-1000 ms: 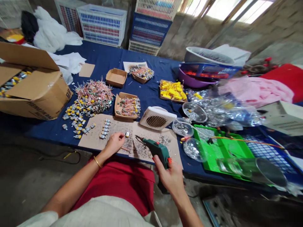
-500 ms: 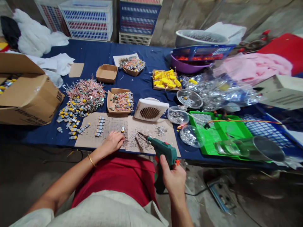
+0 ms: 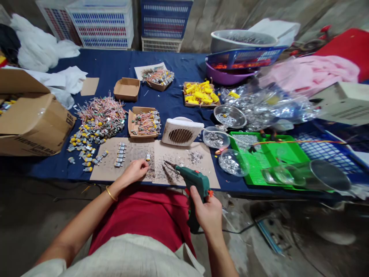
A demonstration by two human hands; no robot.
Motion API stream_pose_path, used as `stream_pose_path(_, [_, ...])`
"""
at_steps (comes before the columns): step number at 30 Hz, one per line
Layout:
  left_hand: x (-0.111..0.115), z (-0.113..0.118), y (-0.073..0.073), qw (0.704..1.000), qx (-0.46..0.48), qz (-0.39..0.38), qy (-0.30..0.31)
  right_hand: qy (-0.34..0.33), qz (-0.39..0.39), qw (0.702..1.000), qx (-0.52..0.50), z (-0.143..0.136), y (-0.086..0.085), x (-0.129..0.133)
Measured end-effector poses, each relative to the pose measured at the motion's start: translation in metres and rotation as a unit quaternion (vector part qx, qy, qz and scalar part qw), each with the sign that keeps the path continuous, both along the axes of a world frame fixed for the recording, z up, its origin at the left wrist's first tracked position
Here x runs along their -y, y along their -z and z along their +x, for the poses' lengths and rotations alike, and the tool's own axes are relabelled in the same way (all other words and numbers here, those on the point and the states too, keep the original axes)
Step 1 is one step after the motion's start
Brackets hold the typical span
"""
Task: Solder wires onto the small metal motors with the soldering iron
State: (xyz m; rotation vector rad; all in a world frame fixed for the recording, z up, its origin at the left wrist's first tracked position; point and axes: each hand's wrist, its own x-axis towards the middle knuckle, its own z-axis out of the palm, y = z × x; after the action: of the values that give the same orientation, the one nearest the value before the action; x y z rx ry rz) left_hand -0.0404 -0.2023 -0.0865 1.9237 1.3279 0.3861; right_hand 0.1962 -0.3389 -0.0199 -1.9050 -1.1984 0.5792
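My right hand (image 3: 209, 213) grips a green soldering gun (image 3: 193, 177) by its handle, with a finger hidden at the trigger side. The gun's dark tip (image 3: 170, 164) points left over the right-hand cardboard sheet (image 3: 184, 154), apart from my left hand. My left hand (image 3: 136, 171) rests on the left-hand sheet (image 3: 115, 175) with its fingers curled together. Whether they hold something is hidden. Just beyond its fingertips stands a small motor (image 3: 148, 157) with a yellow end. A row of several similar motors (image 3: 120, 154) lies further left on that sheet.
A white fan-like vent (image 3: 182, 132) stands behind the sheets. At left are a heap of wired motors (image 3: 100, 113) and a carton (image 3: 34, 123). Bowls of small metal parts (image 3: 232, 162) and a green tray (image 3: 263, 179) lie at right. A cord (image 3: 236, 232) hangs below the table edge.
The soldering gun and my right hand have shifted slightly left and down. My left hand stays beside the single motor, its fingers a little more curled. The whole view has moved slightly.
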Motion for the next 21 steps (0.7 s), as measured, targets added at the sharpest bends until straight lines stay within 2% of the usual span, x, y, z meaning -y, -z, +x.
stream_pose_path(6, [-0.004, 0.001, 0.008, 1.0, 0.006, -0.015, -0.025, -0.008, 0.005, 1.0, 0.013, 0.0, 0.001, -0.001])
stream_pose_path(15, [0.0, 0.003, 0.003, 1.0, 0.013, -0.013, -0.005, -0.013, -0.007, 1.0, 0.005, -0.003, -0.003, -0.002])
stream_pose_path(21, [0.009, 0.009, 0.001, 0.995, -0.099, 0.015, -0.012, -0.022, -0.013, 1.0, 0.012, -0.004, -0.004, -0.003])
